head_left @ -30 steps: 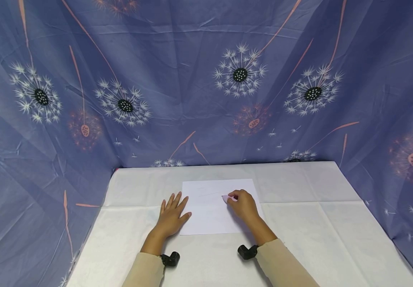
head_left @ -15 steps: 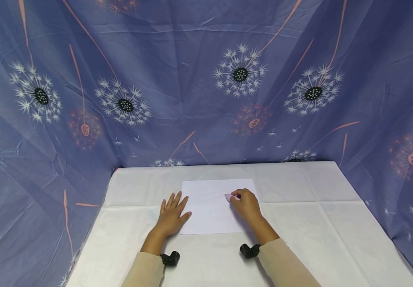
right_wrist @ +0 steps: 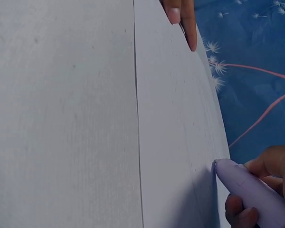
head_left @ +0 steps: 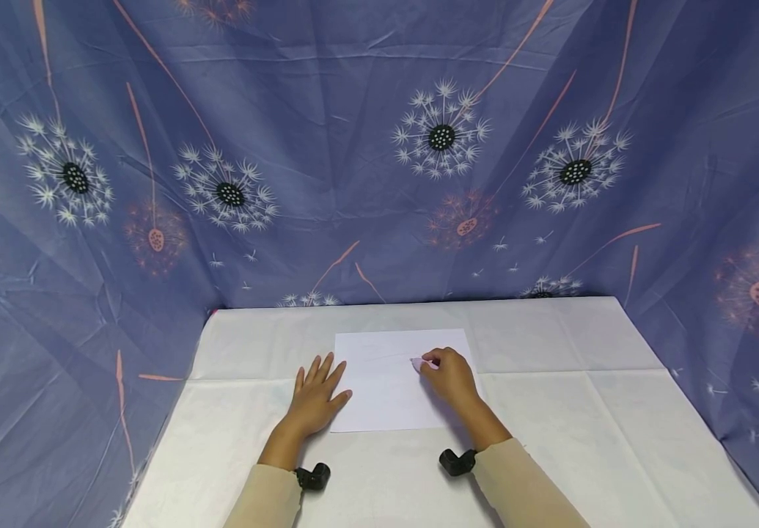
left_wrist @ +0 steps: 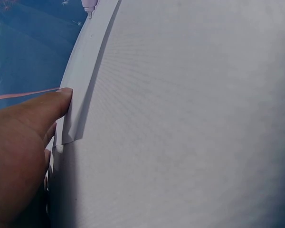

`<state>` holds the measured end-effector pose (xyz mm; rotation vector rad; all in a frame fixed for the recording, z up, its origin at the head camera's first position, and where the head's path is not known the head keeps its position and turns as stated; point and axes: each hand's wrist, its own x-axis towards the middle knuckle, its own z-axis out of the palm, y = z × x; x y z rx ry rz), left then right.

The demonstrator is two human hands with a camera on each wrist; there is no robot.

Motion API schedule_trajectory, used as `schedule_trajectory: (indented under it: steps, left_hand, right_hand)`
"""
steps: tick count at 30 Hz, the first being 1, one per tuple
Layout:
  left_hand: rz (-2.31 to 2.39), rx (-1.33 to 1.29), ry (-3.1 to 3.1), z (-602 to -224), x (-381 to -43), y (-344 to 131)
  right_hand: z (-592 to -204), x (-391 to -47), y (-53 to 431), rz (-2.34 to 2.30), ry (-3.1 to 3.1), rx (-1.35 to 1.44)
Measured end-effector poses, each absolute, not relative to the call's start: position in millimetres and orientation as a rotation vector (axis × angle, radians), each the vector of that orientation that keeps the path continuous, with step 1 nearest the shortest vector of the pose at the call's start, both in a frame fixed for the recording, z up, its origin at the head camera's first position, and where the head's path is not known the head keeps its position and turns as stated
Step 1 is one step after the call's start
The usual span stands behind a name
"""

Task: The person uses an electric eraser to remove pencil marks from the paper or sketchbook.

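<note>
A white sheet of paper [head_left: 386, 403] lies on the white-covered table, with faint lines across its upper part. My left hand [head_left: 316, 400] lies flat with fingers spread, its thumb and index finger over the sheet's left edge. Over the right half of the sheet, my right hand [head_left: 450, 378] pinches a lilac correction pen [head_left: 416, 364] between thumb and fingers. The pen's narrow tip points left, right at the paper's surface. Up close in the right wrist view, the pen [right_wrist: 249, 190] has a thick, smooth body tapering to a small nozzle.
White cloth with fold creases covers the table [head_left: 577, 418]. Behind and at both sides hangs a blue curtain [head_left: 326, 147] printed with dandelions. A black wrist camera [head_left: 314, 477] sits on the left wrist, and another camera [head_left: 457, 462] on the right.
My right hand shifts a little to the right with the correction pen, then slightly back left, its tip staying close to the upper line. The left hand and the sheet stay in place.
</note>
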<state>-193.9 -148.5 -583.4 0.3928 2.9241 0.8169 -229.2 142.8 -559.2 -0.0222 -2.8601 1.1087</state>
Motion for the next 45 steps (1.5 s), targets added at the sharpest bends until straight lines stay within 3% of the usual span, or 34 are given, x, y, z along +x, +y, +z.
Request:
schedule_trajectory:
  steps: [45]
  left_hand:
    - [0.816,0.391,2.923,-585.1,-194.1,-148.7]
  right_hand:
    - [-555.6,-228.0,145.7,1.088,-2.86,-0.048]
